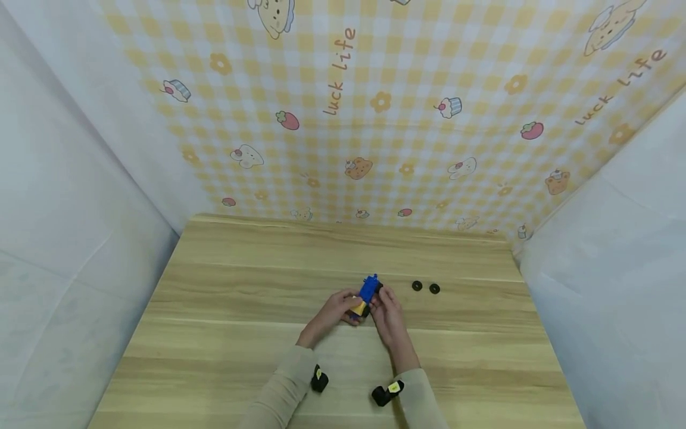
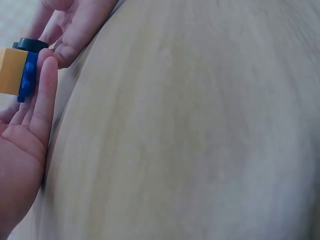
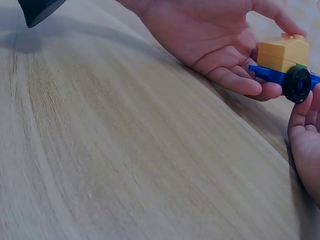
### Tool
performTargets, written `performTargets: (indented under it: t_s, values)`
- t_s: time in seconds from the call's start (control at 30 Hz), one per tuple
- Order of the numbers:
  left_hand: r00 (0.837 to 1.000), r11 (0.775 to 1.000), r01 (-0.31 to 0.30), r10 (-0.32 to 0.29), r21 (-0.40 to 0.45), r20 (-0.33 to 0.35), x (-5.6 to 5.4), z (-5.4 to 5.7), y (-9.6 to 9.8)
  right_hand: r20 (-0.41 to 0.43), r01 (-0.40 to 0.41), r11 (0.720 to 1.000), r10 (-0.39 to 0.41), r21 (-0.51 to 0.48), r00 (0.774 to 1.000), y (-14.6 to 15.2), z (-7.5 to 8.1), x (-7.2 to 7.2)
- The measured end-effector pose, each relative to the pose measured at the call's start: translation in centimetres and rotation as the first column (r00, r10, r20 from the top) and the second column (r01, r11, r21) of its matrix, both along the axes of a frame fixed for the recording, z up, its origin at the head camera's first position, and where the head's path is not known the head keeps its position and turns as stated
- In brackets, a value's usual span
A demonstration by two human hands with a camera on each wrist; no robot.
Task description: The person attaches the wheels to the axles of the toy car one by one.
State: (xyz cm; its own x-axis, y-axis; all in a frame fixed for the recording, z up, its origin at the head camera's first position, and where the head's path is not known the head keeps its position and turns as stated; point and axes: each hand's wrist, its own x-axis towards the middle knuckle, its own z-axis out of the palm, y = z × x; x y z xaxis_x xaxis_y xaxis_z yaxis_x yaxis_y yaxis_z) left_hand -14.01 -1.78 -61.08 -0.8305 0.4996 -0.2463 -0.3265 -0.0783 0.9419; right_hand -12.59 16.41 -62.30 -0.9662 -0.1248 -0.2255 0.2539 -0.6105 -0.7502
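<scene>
Over the tabletop (image 1: 225, 280), the left hand (image 1: 332, 310) pinches a toy vehicle (image 1: 368, 289), best held steady; the right hand (image 1: 390, 317) pinches its far wheel (image 1: 379, 287).

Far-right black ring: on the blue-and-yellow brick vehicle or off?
Off: the small black ring lies on the wood-grain tabletop, visibly apart from the blue-and-yellow brick vehicle.

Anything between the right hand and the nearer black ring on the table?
No: in the head view, only bare tabletop shows between the right hand and that black ring.
</scene>
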Motion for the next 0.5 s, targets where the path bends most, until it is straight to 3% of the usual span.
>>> performTargets:
  t_s: [0.13, 0.33, 0.43, 0.5]
  values:
    - [1.000, 1.000, -0.020, 0.020, -0.008, -0.024, 0.30, 0.17, -0.08, -0.016, -0.012, 0.999, 0.012, 0.030, 1.000, -0.17, -0.04, -0.01]
    - [0.991, 0.992, -0.123, 0.125, 0.029, -0.043, 0.75, 0.03, -0.05, 0.006, -0.023, 0.997, 0.023, 0.069, 1.000, -0.48, 0.24, -0.19]
    - [0.977, 0.978, -0.204, 0.206, 0.043, -0.048, 0.85, -0.20, 0.02, 0.037, 0.002, 0.988, -0.008, 0.154, 0.999, -0.59, 0.57, 0.02]
    - [0.962, 0.963, -0.268, 0.270, 0.041, -0.049, 0.91, -0.31, 0.06, 0.045, 0.006, 0.966, -0.018, 0.258, 0.999, -0.50, 0.81, 0.34]
